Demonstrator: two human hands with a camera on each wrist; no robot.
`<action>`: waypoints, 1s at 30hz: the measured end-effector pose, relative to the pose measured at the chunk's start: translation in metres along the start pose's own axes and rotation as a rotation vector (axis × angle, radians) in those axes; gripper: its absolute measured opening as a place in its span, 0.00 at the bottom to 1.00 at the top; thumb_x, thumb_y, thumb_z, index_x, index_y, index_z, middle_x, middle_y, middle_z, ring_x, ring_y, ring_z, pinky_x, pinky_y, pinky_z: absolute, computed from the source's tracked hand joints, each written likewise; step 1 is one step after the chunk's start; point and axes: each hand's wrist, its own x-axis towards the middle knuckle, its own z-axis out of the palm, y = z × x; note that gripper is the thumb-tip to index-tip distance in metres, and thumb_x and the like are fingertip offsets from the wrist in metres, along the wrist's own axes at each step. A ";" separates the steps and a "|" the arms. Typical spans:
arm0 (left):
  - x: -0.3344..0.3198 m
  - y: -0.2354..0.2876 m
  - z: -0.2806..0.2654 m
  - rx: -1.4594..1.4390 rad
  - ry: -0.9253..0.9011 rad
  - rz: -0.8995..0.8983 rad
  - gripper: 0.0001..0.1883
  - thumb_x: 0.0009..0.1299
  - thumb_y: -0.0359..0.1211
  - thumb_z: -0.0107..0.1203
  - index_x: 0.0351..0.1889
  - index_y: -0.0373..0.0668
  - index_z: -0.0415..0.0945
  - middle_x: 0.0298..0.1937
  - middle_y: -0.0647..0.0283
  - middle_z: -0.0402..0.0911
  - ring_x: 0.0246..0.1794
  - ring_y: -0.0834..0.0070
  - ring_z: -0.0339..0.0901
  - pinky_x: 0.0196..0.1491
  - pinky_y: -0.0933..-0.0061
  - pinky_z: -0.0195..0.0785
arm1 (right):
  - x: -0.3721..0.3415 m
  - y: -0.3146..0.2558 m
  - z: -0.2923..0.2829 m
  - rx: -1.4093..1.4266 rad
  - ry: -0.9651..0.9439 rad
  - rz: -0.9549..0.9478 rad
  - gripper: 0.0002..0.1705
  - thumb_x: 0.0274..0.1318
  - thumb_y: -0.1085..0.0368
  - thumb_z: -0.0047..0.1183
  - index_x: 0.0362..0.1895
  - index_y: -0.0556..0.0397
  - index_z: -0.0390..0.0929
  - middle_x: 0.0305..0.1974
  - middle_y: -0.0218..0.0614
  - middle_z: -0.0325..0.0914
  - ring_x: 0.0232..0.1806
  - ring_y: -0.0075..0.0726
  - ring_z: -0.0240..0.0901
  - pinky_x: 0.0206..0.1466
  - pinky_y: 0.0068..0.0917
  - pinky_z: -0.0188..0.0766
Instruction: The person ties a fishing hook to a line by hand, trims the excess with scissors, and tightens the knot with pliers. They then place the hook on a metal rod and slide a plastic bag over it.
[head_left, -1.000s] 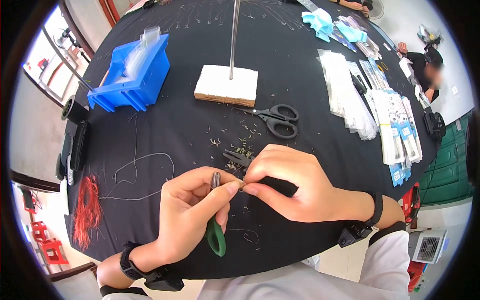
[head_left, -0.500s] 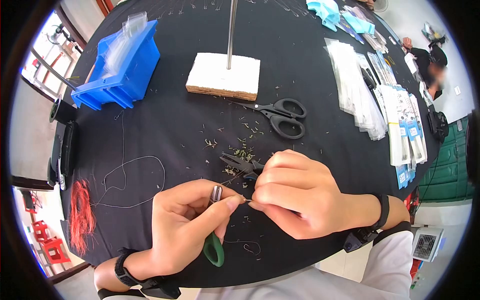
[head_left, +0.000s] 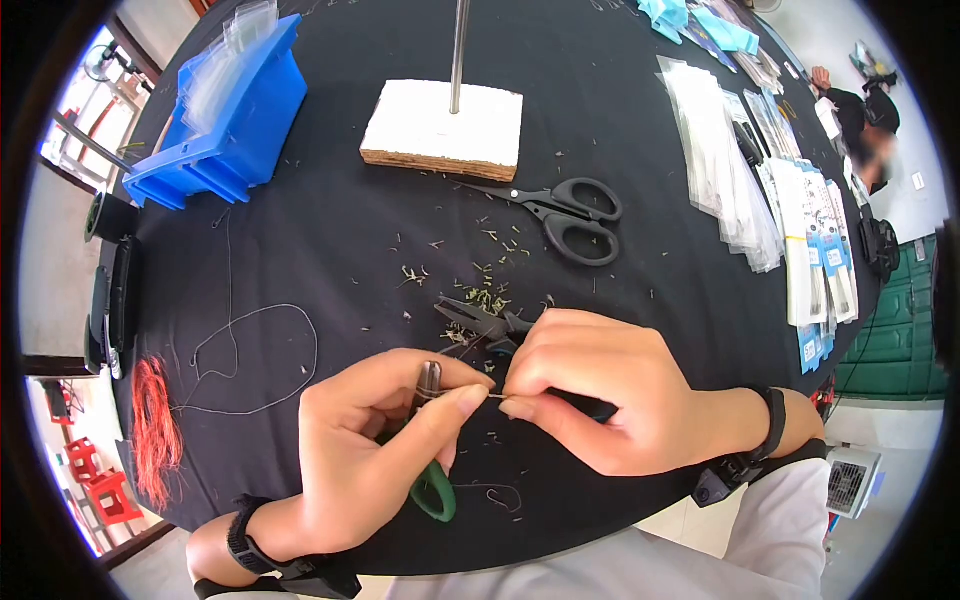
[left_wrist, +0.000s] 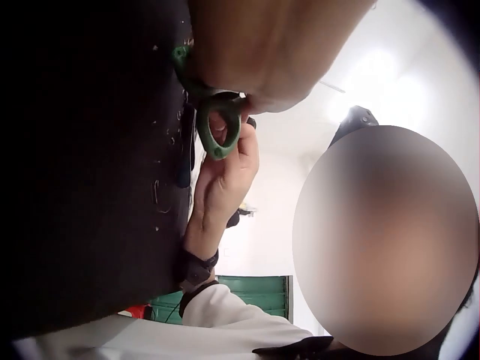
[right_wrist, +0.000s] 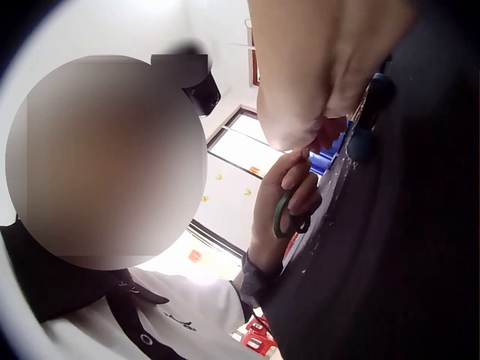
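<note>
In the head view my left hand (head_left: 365, 455) pinches a short, thin line (head_left: 496, 396) between thumb and forefinger. Scissors with green handles (head_left: 447, 492) are tucked in the same palm, their metal tip poking up beside the forefinger. My right hand (head_left: 610, 390) pinches the line from the other side, fingertips a small gap from the left ones. The left wrist view shows the green handle loops (left_wrist: 219, 154) hanging below the palm. Just beyond the fingers lie dark pliers (head_left: 475, 319) among small clippings. A small hook on line (head_left: 497, 494) lies near the table's front edge.
Black scissors (head_left: 575, 203) lie behind the pliers, by a white-topped block (head_left: 435, 130) holding an upright metal rod. A blue bin (head_left: 225, 150), looped line (head_left: 317, 345) and red thread bundle (head_left: 153, 430) are at left. Plastic packets (head_left: 715, 170) lie right; another person sits beyond.
My right fingertips have drawn slightly away from the left ones, exposing the line between them. The right hand's fingers have shifted their grip. The head view has moved a little.
</note>
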 end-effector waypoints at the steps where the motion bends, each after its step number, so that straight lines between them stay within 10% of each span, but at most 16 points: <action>1: 0.001 0.001 0.000 0.015 0.008 -0.001 0.04 0.65 0.22 0.54 0.35 0.30 0.77 0.22 0.68 0.76 0.19 0.89 0.68 0.20 0.88 0.57 | 0.000 -0.001 -0.001 0.036 -0.028 0.043 0.06 0.43 0.79 0.57 0.26 0.59 0.73 0.25 0.37 0.73 0.25 0.40 0.68 0.29 0.28 0.63; 30: -0.001 0.002 -0.002 0.038 -0.043 -0.051 0.05 0.66 0.23 0.52 0.35 0.30 0.77 0.19 0.70 0.73 0.17 0.91 0.66 0.19 0.88 0.58 | 0.000 0.003 0.000 -0.051 0.028 -0.020 0.06 0.48 0.76 0.54 0.30 0.56 0.71 0.26 0.39 0.73 0.26 0.43 0.71 0.30 0.32 0.66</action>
